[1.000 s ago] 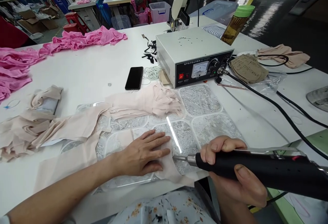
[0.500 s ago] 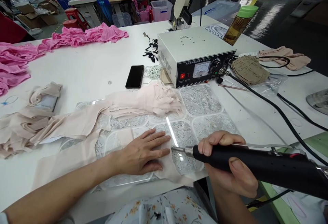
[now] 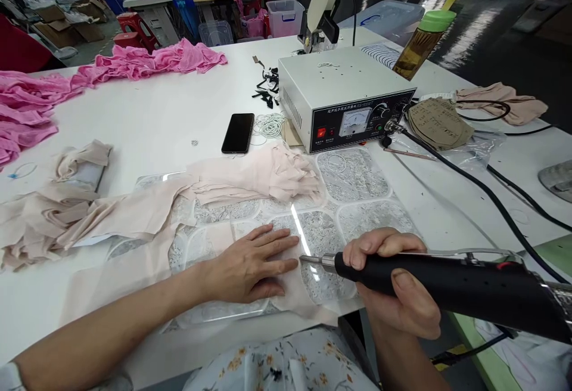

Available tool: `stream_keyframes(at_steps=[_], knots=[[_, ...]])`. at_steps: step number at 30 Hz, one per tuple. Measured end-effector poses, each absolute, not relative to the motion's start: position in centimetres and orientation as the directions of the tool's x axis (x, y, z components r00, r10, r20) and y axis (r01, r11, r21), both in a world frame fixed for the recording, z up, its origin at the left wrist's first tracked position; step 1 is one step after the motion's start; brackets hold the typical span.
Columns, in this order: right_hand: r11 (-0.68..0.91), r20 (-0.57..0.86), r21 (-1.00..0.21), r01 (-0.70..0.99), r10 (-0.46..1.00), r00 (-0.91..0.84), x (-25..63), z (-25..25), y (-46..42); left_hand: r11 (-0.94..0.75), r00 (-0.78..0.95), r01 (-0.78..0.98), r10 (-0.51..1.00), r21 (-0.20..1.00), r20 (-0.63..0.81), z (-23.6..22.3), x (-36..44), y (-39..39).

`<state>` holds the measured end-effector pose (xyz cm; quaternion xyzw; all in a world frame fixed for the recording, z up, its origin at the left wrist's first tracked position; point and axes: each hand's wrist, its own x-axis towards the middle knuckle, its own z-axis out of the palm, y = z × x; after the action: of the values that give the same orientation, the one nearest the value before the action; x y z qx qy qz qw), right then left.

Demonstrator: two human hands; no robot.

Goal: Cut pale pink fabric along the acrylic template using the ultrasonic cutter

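Observation:
My left hand (image 3: 252, 266) lies flat with its fingers spread, pressing a thin beige fabric piece (image 3: 292, 295) on the patterned plastic mat (image 3: 364, 170). Gripped in my right hand (image 3: 397, 295) is a black ultrasonic welding gun (image 3: 451, 286) with a metal tip. That tip points left and sits at the fabric's edge, close to my left index finger; whether it touches the cloth I cannot tell. Behind my hands lies a stack of beige fabric pieces (image 3: 254, 176). More beige fabric (image 3: 40, 218) is bunched at the left.
The welding machine's control box (image 3: 346, 90) stands at the back right, its cable (image 3: 482, 185) running toward the gun. A phone (image 3: 238, 133) and coiled white cord (image 3: 269, 124) lie beside it. Pink fabric (image 3: 147, 60) crosses the back left. A bottle with a green lid (image 3: 422, 45) stands behind the box.
The view has shifted very slightly. My right hand and the rear of the welding gun have tilted a little; the tip stays by my left index finger. My left hand holds its place.

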<state>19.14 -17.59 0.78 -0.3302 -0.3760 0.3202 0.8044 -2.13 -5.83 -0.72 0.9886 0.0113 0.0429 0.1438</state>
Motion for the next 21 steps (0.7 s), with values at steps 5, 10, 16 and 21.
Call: stream_keyframes(at_steps=[5, 10, 16, 21], knots=[[0.579, 0.348, -0.76, -0.294, 0.746, 0.568, 19.3, 0.8, -17.4, -0.963, 0.996, -0.03, -0.006, 0.267, 0.09, -0.6, -2.0, -4.9], [0.577, 0.287, -0.749, -0.326, 0.726, 0.625, 19.5, 0.4, -17.7, -0.955, 0.993, -0.106, -0.086, 0.276, 0.082, -0.1, -1.5, -3.6], [0.568, 0.244, -0.738, -0.365, 0.729, 0.64, 18.8, -0.1, -18.3, -0.963, 0.997, -0.068, -0.057, 0.261, 0.048, 0.2, -2.0, -4.2], [0.563, 0.246, -0.741, -0.366, 0.735, 0.631, 18.6, -0.3, -18.8, -0.964, 0.996, -0.057, -0.039, 0.258, 0.076, -0.1, -2.9, -4.9]])
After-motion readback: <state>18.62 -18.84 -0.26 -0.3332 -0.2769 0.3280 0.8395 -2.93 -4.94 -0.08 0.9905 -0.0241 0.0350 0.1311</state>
